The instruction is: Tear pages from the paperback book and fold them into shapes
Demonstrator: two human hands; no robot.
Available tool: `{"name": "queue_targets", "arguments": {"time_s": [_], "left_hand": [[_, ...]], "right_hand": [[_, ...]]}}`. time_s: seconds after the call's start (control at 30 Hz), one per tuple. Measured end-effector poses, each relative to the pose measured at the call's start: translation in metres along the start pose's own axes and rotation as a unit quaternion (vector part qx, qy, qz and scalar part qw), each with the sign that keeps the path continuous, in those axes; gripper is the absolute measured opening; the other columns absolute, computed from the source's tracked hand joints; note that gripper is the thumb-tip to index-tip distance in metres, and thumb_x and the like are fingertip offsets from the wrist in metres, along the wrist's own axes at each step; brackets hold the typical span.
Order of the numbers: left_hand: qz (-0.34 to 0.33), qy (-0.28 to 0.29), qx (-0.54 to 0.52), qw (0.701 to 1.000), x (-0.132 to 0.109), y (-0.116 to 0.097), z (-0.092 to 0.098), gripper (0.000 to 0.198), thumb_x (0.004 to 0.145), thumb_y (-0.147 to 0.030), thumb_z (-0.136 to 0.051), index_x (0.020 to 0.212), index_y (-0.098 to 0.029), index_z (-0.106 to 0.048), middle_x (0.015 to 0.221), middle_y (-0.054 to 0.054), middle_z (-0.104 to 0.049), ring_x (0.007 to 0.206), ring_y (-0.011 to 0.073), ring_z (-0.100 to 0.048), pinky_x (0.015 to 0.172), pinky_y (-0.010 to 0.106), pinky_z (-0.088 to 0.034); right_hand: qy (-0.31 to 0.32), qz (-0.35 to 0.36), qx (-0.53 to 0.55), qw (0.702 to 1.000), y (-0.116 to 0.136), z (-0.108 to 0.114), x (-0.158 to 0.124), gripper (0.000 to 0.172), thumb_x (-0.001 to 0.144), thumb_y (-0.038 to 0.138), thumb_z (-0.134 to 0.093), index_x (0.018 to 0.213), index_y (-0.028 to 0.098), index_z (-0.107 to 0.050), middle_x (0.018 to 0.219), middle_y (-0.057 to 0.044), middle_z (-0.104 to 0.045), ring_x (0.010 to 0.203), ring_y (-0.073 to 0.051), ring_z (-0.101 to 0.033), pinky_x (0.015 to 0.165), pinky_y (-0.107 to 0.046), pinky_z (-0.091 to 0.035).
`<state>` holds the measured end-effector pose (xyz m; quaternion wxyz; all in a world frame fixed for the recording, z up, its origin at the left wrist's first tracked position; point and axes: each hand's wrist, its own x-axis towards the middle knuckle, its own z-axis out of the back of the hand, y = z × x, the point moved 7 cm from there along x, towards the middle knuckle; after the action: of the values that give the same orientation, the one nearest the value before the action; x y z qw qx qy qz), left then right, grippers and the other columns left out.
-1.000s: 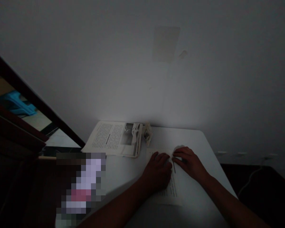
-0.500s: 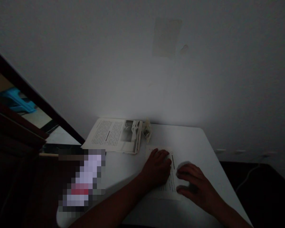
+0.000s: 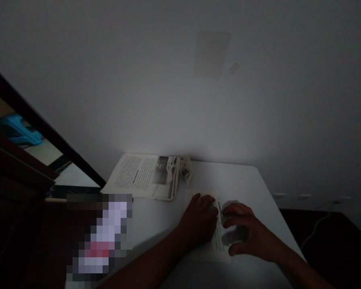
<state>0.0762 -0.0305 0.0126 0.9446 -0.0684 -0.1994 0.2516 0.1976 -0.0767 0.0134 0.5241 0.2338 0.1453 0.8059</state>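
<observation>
A printed sheet of paper point(image 3: 220, 237) lies flat on the white table. My left hand point(image 3: 200, 220) rests on top of it, palm down, with the fingers slightly bent and touching the page; it covers much of the left half. Just off the sheet's right edge is my right hand point(image 3: 246, 228). Its thumb and fingers are spread wide in a C shape with nothing between them, and it casts a shadow on the tabletop.
A stack of printed pages point(image 3: 138, 176), with a picture on top, lies at the back left. Beside it stands a small folded paper piece point(image 3: 186, 170). A pixelated patch point(image 3: 108, 228) covers something at the table's left edge. The wall point(image 3: 168, 100) rises behind the table point(image 3: 234, 176).
My right hand's thumb has moved away from its fingers, widening the gap. My left hand stays on the sheet. The whole view has shifted slightly.
</observation>
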Motion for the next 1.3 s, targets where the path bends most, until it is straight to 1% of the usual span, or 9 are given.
{"name": "queue_targets", "arguments": {"time_s": [0.1,0.2,0.27,0.63,0.77,0.9,1.07,1.2,1.3], "left_hand": [[-0.001,0.0,-0.001,1.0,0.0,0.001,-0.001,0.018,0.083,-0.025,-0.049,0.098,-0.018,-0.057,0.121,0.011,-0.052,0.119,0.0236,-0.042,0.104,0.045,-0.024],[-0.004,0.002,-0.002,1.0,0.001,0.001,-0.002,0.018,0.082,-0.025,-0.05,0.097,-0.018,-0.057,0.121,0.012,-0.052,0.119,0.0235,-0.042,0.104,0.045,-0.025],[-0.006,0.0,-0.002,1.0,0.001,0.0,-0.003,0.017,0.083,-0.026,-0.05,0.095,-0.018,-0.058,0.121,0.012,-0.052,0.119,0.0235,-0.042,0.104,0.046,-0.025],[-0.008,0.004,0.002,1.0,-0.001,0.001,-0.001,0.018,0.085,-0.026,-0.046,0.096,-0.017,-0.057,0.124,0.011,-0.051,0.121,0.0237,-0.041,0.106,0.046,-0.023],[-0.005,-0.004,-0.001,1.0,0.0,0.001,0.002,0.018,0.084,-0.026,-0.047,0.097,-0.017,-0.057,0.12,0.011,-0.053,0.118,0.0231,-0.042,0.105,0.045,-0.024],[-0.002,-0.01,-0.014,1.0,0.002,0.001,0.005,0.018,0.084,-0.026,-0.048,0.097,-0.016,-0.056,0.114,0.012,-0.055,0.114,0.0228,-0.045,0.104,0.044,-0.027],[-0.007,-0.015,-0.031,0.999,0.003,0.001,0.005,0.019,0.082,-0.022,-0.049,0.098,-0.015,-0.055,0.11,0.012,-0.055,0.108,0.023,-0.048,0.098,0.041,-0.034],[-0.01,-0.022,-0.036,0.999,0.003,0.001,0.005,0.018,0.081,-0.021,-0.049,0.097,-0.016,-0.054,0.11,0.012,-0.055,0.105,0.0232,-0.049,0.095,0.042,-0.037],[-0.012,-0.014,-0.035,0.999,0.002,-0.001,0.005,0.016,0.081,-0.021,-0.049,0.095,-0.016,-0.054,0.107,0.011,-0.055,0.103,0.0233,-0.05,0.094,0.042,-0.037]], "right_hand": [[-0.024,-0.011,-0.023,0.999,0.0,-0.002,0.0,0.025,0.068,0.048,-0.07,0.083,0.028,-0.066,0.104,-0.007,-0.061,0.108,-0.03,-0.051,0.09,-0.047,-0.041],[-0.051,-0.023,-0.042,0.998,-0.004,-0.005,0.005,0.012,0.078,0.038,-0.064,0.083,0.027,-0.065,0.094,-0.006,-0.063,0.099,-0.027,-0.056,0.086,-0.046,-0.042],[-0.065,-0.027,-0.045,0.997,-0.012,-0.004,0.012,0.013,0.079,0.036,-0.063,0.088,0.027,-0.066,0.092,-0.005,-0.064,0.095,-0.025,-0.057,0.084,-0.044,-0.042],[-0.161,-0.04,-0.084,0.983,-0.063,0.012,0.074,0.013,0.079,0.036,-0.062,0.079,0.025,-0.07,0.084,-0.004,-0.066,0.085,-0.023,-0.059,0.078,-0.041,-0.043],[-0.173,-0.047,-0.089,0.98,-0.057,0.013,0.071,0.017,0.084,0.034,-0.055,0.081,0.023,-0.069,0.086,-0.005,-0.066,0.085,-0.023,-0.059,0.077,-0.04,-0.044],[-0.164,-0.036,-0.069,0.983,-0.041,0.011,0.058,0.015,0.082,0.033,-0.058,0.091,0.024,-0.066,0.1,-0.007,-0.064,0.098,-0.025,-0.057,0.084,-0.043,-0.043],[-0.16,-0.056,0.02,0.985,-0.039,0.007,0.049,0.007,0.079,0.03,-0.062,0.081,0.023,-0.06,0.096,-0.007,-0.065,0.096,-0.024,-0.059,0.084,-0.042,-0.046],[-0.168,-0.059,-0.006,0.984,-0.041,0.007,0.048,0.023,0.079,0.031,-0.061,0.101,0.024,-0.059,0.104,-0.008,-0.065,0.1,-0.026,-0.058,0.088,-0.046,-0.044],[-0.162,-0.056,-0.028,0.985,-0.04,0.006,0.049,0.026,0.079,0.031,-0.061,0.104,0.024,-0.059,0.105,-0.008,-0.065,0.102,-0.027,-0.058,0.09,-0.048,-0.043]]}}
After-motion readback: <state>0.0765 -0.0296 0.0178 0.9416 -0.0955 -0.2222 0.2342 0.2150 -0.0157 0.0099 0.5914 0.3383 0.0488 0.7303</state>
